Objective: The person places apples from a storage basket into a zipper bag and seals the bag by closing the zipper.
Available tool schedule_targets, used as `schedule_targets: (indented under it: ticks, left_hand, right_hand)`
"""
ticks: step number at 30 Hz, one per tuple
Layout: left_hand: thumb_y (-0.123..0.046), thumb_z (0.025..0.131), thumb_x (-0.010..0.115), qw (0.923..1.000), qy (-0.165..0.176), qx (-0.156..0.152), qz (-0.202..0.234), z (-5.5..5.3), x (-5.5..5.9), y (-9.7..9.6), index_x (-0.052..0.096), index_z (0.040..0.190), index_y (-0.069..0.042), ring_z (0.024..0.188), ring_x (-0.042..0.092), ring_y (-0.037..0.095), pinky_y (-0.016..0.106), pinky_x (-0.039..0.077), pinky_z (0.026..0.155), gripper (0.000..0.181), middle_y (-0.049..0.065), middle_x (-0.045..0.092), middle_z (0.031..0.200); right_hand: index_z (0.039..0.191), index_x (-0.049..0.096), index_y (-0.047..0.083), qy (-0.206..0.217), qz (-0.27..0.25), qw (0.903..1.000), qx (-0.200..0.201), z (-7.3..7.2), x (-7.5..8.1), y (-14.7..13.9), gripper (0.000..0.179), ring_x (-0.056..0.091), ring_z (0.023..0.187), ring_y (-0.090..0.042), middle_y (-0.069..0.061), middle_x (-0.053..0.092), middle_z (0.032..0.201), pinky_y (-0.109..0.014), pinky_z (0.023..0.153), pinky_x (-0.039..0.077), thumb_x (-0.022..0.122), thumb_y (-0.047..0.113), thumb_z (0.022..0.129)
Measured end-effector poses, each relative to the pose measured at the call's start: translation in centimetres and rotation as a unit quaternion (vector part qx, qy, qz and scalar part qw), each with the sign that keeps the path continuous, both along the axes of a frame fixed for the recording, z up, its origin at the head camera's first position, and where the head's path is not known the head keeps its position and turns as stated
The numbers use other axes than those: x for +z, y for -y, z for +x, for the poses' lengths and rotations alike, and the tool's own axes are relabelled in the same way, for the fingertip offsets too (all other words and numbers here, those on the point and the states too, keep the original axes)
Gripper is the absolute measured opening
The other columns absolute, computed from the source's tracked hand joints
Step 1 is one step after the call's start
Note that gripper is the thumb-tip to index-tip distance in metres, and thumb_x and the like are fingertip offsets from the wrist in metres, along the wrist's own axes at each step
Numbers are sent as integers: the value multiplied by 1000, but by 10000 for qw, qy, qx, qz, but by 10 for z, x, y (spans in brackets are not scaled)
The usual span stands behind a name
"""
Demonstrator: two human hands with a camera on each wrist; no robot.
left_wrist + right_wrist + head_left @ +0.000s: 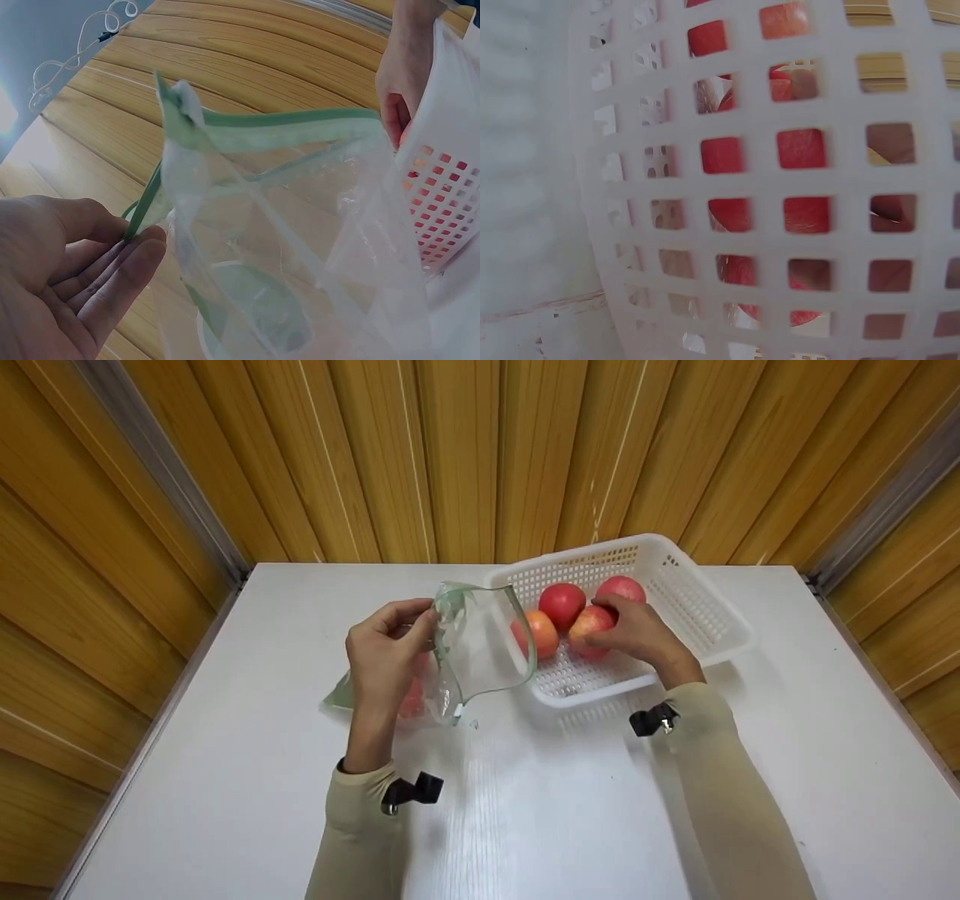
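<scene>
Pinches the green-edged mouth of a clear zip bag (277, 225) between the fingers of the left hand (384, 660), left of the white perforated basket (697, 607); grasps a red-yellow apple (589, 631) inside the basket with the curled fingers of the right hand (637, 634), beside other red apples (562, 606); shows red fruit (412, 699) through the bag's film, left of the basket.

Brightly lit bench (540, 825), with soft shadow beside the basket (697, 600) and a pale sheen toward the viewer.
Left wrist view: white glare at the left edge, wall planks (247, 52) bowed by the lens; right wrist view: dimmer, greyish, slightly soft.
</scene>
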State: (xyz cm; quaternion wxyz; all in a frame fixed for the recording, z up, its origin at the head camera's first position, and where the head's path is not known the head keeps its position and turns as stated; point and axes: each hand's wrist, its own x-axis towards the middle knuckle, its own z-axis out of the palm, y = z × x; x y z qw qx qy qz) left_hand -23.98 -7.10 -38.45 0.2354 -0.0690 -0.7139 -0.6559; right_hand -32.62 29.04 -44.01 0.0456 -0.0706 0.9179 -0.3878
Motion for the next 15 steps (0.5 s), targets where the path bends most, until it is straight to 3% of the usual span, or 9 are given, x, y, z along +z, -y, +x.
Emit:
schedule_targets:
  ticks: [15]
  left_hand:
    - [-7,95,79,9999,130,51,-97,0,2,-5,82,108,-2,74,75,21,29,64,66,14,7,79,94]
  right_hand:
    - [150,56,9,-72,-319,9995,11,-1,4,-6,71,52,130,-37,-15,57,143,-58,115,43,85,29,89]
